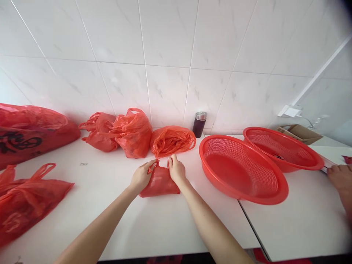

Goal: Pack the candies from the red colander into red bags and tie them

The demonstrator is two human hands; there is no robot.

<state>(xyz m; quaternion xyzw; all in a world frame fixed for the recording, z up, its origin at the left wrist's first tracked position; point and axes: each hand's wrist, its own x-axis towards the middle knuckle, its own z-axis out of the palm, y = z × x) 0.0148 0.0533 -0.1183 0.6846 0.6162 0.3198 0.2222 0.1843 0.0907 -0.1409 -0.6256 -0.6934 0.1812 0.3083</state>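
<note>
A small red plastic bag (161,182) rests on the white table in front of me, its contents hidden. At its upper left corner my left hand (143,175) is closed on the plastic. My right hand (176,169) grips the upper right part of the same bag. Just behind it lies a crumpled red plastic bag (173,141) with its mouth spread. To the left of that stand two filled red bags, a taller one (134,135) and a lower one (101,134).
Two red perforated basins, a near one (244,172) and a far one (286,146), stand at right. A dark flask (199,124) is by the wall. Red bags (30,198) fill the left side. Another person's hand (341,179) shows at the right edge, near a cardboard box (299,132).
</note>
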